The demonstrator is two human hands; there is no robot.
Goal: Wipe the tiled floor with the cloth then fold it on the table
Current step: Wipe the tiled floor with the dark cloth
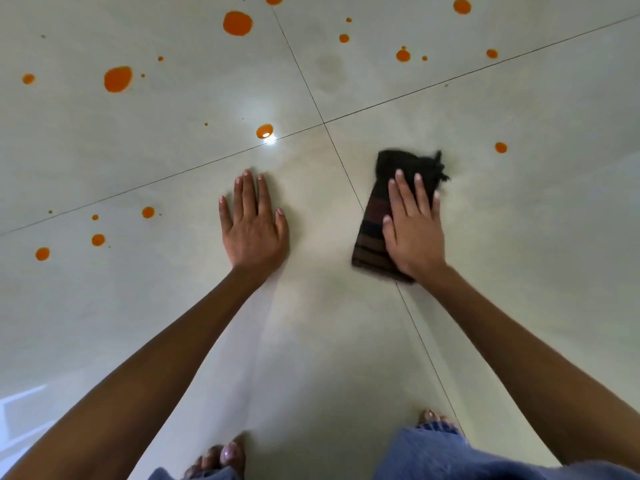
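Head view, looking down. The folded dark cloth with brown and reddish stripes [371, 237] lies flat on the glossy pale grey tiled floor [526, 278], at about 3 o'clock from the centre, across a grout line. The right hand [414, 230] presses on it with straight, spread fingers (palm down, not curled round the fabric). The left hand [254, 223], at 9 o'clock, rests flat on a bare tile, fingers extended and holding nothing. Round orange spots [237, 23] dot the tiles from 8 o'clock through 12 to 2 o'clock; one [500, 147] lies near the cloth's frayed end. Bare toes [221, 459] and blue denim hems [450, 455] show at 6 o'clock.
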